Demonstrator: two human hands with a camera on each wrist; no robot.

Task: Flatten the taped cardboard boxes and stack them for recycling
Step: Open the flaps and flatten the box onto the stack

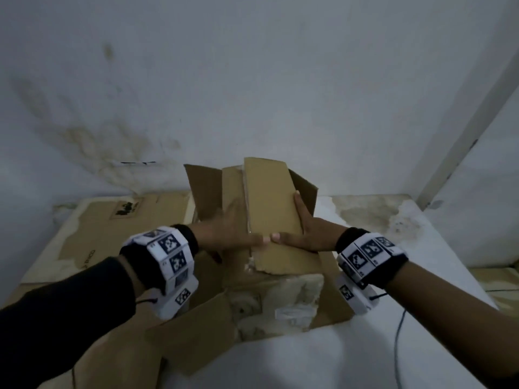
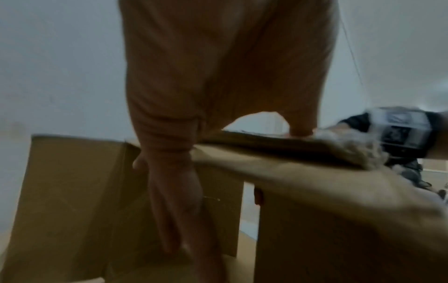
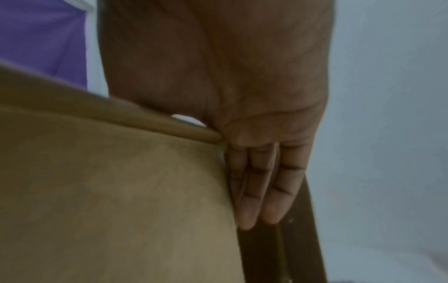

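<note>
A cardboard box [image 1: 252, 248] stands on the white tabletop [image 1: 309, 360], toward its far edge near the stained wall [image 1: 196, 80], with its flaps splayed open. The right hand [image 1: 302, 234] lies with straight fingers along the right edge of a raised top flap [image 1: 269, 209], thumb laid across the flap's near end. The left hand [image 1: 227, 231] lies flat, fingers extended, on the panel just left of that flap; its thumb tip meets the right thumb. Torn white paper residue covers the box's near face. A flattened cardboard sheet [image 1: 112, 228] lies at the tabletop's left side, beside the box. Both wrists wear marker-covered bands [image 1: 165, 262].
</note>
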